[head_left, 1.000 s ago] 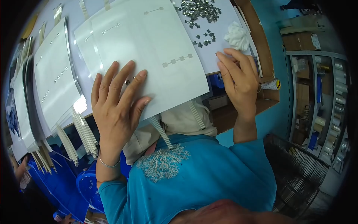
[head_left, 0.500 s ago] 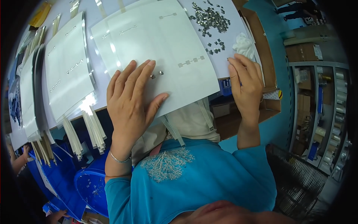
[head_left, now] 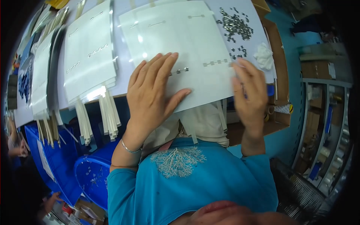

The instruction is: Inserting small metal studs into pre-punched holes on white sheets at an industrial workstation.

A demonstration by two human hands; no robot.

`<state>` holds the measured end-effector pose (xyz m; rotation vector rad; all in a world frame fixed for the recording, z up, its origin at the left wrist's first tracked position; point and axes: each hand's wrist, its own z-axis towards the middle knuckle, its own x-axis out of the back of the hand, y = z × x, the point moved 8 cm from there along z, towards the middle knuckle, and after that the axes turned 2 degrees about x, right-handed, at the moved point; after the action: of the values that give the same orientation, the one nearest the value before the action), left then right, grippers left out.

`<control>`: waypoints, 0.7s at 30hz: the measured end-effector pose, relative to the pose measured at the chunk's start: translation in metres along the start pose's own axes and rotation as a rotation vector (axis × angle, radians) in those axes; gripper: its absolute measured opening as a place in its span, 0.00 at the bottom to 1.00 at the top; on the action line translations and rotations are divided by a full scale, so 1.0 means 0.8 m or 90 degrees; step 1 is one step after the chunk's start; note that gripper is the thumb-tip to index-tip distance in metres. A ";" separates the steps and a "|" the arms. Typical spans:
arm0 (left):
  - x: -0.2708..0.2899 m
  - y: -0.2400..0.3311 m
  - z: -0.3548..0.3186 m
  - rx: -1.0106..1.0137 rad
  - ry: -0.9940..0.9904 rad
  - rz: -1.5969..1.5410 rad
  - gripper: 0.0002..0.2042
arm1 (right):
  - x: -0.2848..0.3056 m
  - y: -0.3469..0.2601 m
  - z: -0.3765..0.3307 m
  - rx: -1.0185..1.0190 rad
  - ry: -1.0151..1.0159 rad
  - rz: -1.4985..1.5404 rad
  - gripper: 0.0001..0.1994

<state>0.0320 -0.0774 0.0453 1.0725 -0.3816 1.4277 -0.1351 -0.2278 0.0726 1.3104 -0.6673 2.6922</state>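
Observation:
My left hand lies flat with fingers stretched on a large white sheet. Just beside its index finger, small shiny metal pieces sit in a short row on the sheet, partly hidden by the fingers. A printed row of grey squares lies to the right. My right hand is over the sheet's right edge, its fingertips close to the end of that row. Motion smears those fingers; whether they pinch a small piece cannot be made out.
A loose pile of metal pieces lies at the back right, near a crumpled white wad. More white sheets with strips hanging off the edge are at left. Blue bins stand below; a cardboard box borders the table's right.
The view has shifted, so the table sits farther right in the picture. My right hand has moved from near the white wad toward the printed row. My left hand stays flat on the sheet.

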 end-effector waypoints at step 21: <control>-0.008 0.001 0.002 0.022 -0.026 -0.009 0.39 | -0.045 -0.053 0.019 0.125 -0.111 -0.106 0.16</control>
<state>0.0307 -0.0829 0.0413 1.1311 -0.3795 1.4057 -0.0905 -0.1919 0.0681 1.5827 -0.2936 2.5835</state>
